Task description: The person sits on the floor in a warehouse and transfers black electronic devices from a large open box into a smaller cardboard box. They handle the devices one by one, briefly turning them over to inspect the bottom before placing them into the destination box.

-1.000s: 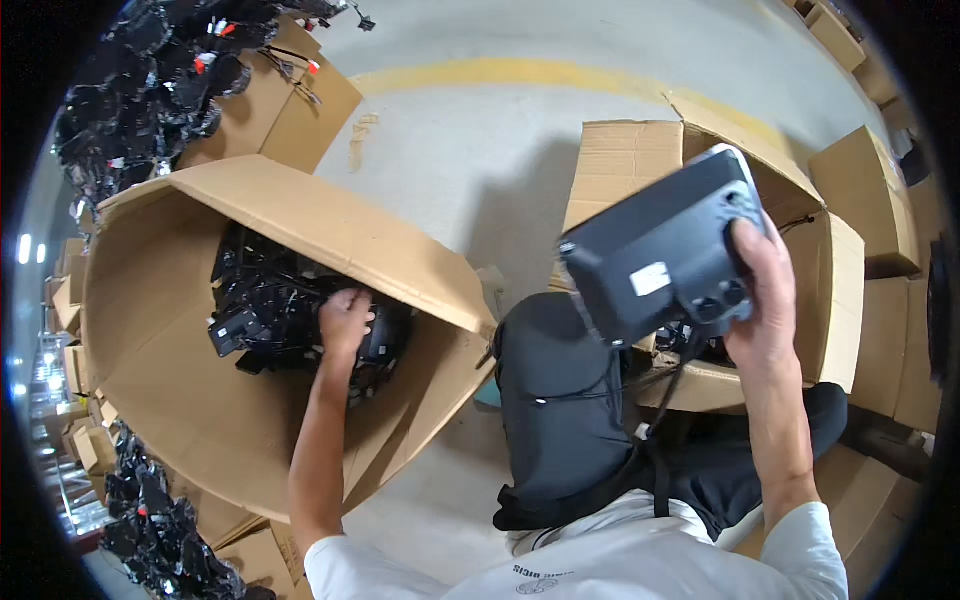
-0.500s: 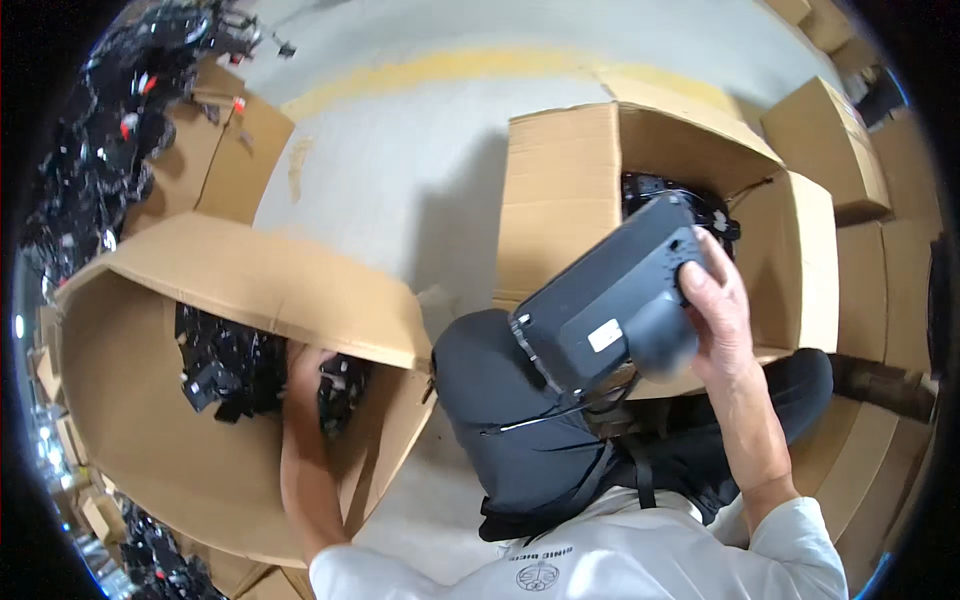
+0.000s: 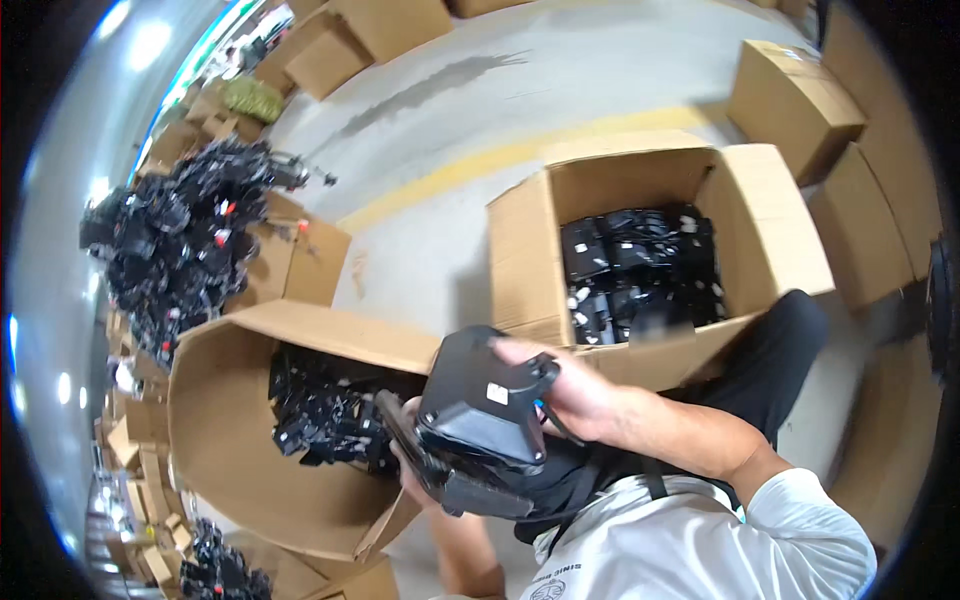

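My right hand (image 3: 580, 392) grips the edge of a black plastic unit with a white label (image 3: 465, 385), held over my lap. A dark cable hangs by its fingers. Close beneath, my left hand (image 3: 412, 475) is wrapped round a second, flatter black unit (image 3: 485, 492), tilted, its thin edge toward the left box. The two units overlap in view, and I cannot tell whether they touch. Most of my left fingers are hidden behind the units. To the left, a cardboard box lying on its side (image 3: 225, 440) holds a heap of black parts (image 3: 330, 415).
An open carton (image 3: 525, 255) ahead on the right holds rows of black units (image 3: 640, 250). A big pile of black parts (image 3: 190, 235) rises at the far left. Closed cartons (image 3: 795, 110) stand along the right side. A yellow line (image 3: 480, 165) crosses the grey floor.
My left hand has come out of the left box with a black unit. My right hand has brought its unit left and down, beside the left one. The view has shifted.
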{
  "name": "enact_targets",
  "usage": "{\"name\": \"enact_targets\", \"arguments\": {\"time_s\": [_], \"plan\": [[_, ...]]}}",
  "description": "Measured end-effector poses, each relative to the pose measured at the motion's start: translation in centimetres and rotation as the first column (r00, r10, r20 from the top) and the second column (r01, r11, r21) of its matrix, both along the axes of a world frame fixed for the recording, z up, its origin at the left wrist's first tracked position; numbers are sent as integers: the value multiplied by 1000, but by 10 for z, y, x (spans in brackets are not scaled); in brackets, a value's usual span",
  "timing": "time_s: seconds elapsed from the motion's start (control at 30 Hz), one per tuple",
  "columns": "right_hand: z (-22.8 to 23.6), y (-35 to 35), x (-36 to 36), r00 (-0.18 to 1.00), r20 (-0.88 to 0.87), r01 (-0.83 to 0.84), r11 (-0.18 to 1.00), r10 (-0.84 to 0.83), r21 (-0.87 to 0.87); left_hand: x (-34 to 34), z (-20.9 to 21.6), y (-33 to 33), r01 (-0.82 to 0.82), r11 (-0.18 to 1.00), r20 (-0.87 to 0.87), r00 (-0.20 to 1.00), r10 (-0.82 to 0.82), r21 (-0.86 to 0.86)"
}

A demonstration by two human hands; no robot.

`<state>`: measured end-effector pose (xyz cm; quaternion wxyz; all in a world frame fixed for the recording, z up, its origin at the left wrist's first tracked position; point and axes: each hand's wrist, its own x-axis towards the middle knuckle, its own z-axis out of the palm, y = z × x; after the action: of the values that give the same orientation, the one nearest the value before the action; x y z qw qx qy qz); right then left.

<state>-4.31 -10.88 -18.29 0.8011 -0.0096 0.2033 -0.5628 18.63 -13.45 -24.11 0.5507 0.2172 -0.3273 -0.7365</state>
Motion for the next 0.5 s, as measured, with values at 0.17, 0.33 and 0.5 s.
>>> {"name": "enact_targets", "arguments": {"time_s": [0.17, 0.33, 0.5], "plan": [[-30, 67, -38, 964, -264, 1, 1000, -5, -18, -122, 1, 34, 301, 954, -176, 939, -295, 5], [-70, 109, -88, 256, -856, 260, 885, -449, -387, -137, -12, 68, 217, 970, -6, 976, -217, 107], [-25, 156, -99, -18, -651, 257, 625, -759, -737, -158, -12, 90, 119, 990, 373, 918, -137, 70]]}}
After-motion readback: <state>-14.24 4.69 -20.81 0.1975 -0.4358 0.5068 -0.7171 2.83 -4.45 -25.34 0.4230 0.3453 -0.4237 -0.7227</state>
